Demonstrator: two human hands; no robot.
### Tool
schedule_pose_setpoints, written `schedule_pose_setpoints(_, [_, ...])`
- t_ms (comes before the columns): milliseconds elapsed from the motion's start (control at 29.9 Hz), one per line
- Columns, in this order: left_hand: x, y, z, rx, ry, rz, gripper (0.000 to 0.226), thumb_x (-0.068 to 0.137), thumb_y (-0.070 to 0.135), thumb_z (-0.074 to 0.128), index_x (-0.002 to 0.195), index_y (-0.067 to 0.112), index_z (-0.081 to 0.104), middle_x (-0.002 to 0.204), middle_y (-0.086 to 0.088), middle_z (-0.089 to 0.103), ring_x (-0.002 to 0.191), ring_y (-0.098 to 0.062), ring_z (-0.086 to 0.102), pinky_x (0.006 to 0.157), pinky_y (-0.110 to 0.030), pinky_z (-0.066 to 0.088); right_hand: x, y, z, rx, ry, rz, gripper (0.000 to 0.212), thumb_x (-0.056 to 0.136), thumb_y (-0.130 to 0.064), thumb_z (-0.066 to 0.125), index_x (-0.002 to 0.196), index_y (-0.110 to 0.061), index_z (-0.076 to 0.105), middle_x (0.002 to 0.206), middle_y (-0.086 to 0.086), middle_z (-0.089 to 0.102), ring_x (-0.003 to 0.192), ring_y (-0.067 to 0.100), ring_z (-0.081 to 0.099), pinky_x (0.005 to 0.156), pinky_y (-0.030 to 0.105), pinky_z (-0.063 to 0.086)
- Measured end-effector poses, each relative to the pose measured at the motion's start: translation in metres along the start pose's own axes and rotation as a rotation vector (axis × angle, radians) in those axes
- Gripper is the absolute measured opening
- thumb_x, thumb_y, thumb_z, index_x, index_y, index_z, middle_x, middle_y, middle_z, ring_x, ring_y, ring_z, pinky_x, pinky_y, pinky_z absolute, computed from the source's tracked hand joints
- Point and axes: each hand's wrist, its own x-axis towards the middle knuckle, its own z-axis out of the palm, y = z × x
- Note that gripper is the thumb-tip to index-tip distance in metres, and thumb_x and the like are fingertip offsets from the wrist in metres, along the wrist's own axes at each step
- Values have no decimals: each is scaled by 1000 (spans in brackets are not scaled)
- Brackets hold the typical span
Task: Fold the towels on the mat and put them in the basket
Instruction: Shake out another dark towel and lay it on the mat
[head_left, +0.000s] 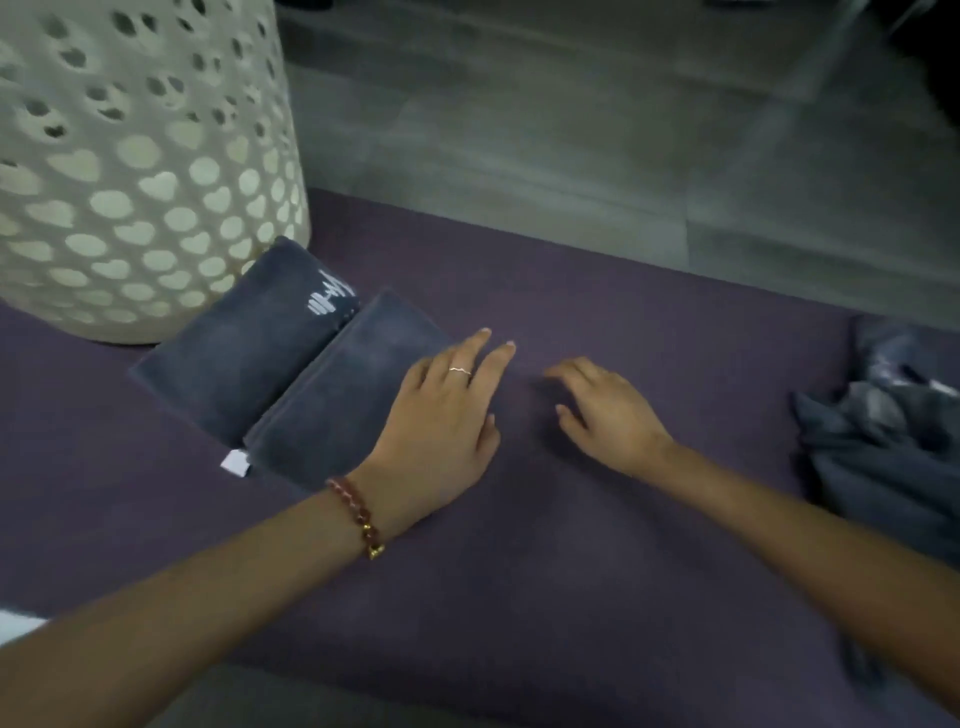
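My left hand (441, 421) presses flat, fingers straight, on the folded dark grey towel (343, 395) lying on the purple mat (519, 545) near the cream heart-holed basket (130, 182). My right hand (608, 415) is relaxed and holds nothing. I judge this fold done; next comes the crumpled grey towel pile (893, 441).

floor (571, 130): grey tiles, faint seams | light: dim | top-right corner: dark

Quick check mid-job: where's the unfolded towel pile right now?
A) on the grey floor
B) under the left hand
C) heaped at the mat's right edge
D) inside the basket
C: the crumpled towel pile lies at the right edge of the mat, beyond the right hand.
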Motion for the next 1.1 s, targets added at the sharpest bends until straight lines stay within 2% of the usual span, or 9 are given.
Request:
schedule_pose_setpoints(134, [32, 66, 13, -53, -96, 374, 47, 73, 14, 66, 119, 11, 58, 115, -7, 64, 100, -26, 64, 82, -36, 50, -107, 75, -29, -149, -59, 305, 39, 82, -14, 63, 119, -4, 56, 115, 14, 56, 102, 36, 57, 83, 40, 46])
schedule_pose_setpoints(268, [51, 132, 25, -70, -195, 571, 27, 90, 21, 46, 115, 14, 55, 112, 0, 60, 105, -21, 58, 88, -35, 44, -201, 118, -59, -211, 169, 704, 48, 73, -9, 68, 118, -1, 55, 119, 22, 51, 108, 43, 52, 88, 49, 44])
schedule_pose_setpoints(468, [53, 189, 35, -142, -216, 693, 26, 93, 27, 41, 113, 19, 56, 114, 5, 60, 108, -17, 57, 90, -32, 42, -296, 141, -68, 73, 374, 1343, 91, 81, -27, 70, 150, -24, 12, 148, 22, 26, 129, 42, 35, 104, 51, 32])
schedule_pose_setpoints(569, [51, 198, 36, -129, -230, 711, 24, 93, 28, 42, 110, 20, 57, 111, 6, 61, 103, -20, 58, 81, -29, 40, -311, 157, -67, 406, 497, 1348, 88, 84, -25, 69, 150, -24, 10, 141, 12, 43, 124, 33, 46, 99, 45, 42])
schedule_pose_setpoints(703, [55, 204, 32, -117, -235, 733, 24, 94, 29, 42, 111, 21, 56, 110, 7, 61, 101, -18, 58, 79, -27, 40, -294, 155, -78, 572, 747, 1394, 32, 92, -12, 50, 123, -16, 54, 106, 12, 63, 92, 24, 57, 71, 26, 47])
schedule_pose_setpoints(803, [62, 202, 28, -210, -222, 682, 33, 92, 28, 48, 125, 24, 50, 125, 9, 53, 115, -13, 51, 88, -28, 41, -245, 112, -93, 977, 948, 1135, 27, 93, -1, 42, 98, -17, 63, 85, 1, 59, 86, 16, 52, 68, 15, 43])
schedule_pose_setpoints(970, [64, 187, 31, -596, -370, 501, 88, 67, 47, 75, 138, 21, 31, 137, 12, 33, 121, 2, 39, 100, -17, 37, -177, 25, -101, 1188, 490, 557, 30, 91, 3, 42, 96, -22, 58, 74, 0, 54, 70, 13, 48, 63, 19, 36])
schedule_pose_setpoints(1037, [57, 181, 30, -936, -369, 304, 60, 66, 29, 79, 115, 19, 45, 113, 9, 50, 99, 15, 51, 84, -6, 39, -156, 4, -98, 1182, 345, 393, 27, 91, 7, 41, 105, -13, 53, 83, -13, 55, 74, -9, 51, 70, 8, 39])
schedule_pose_setpoints(1104, [53, 166, 29, -1108, -308, 111, 31, 73, 16, 71, 94, 23, 50, 93, 9, 56, 79, 14, 58, 70, -12, 43, -140, -4, -92, 1164, 250, 297, 35, 91, 10, 43, 123, -3, 45, 90, 0, 54, 80, -8, 51, 74, 8, 39])
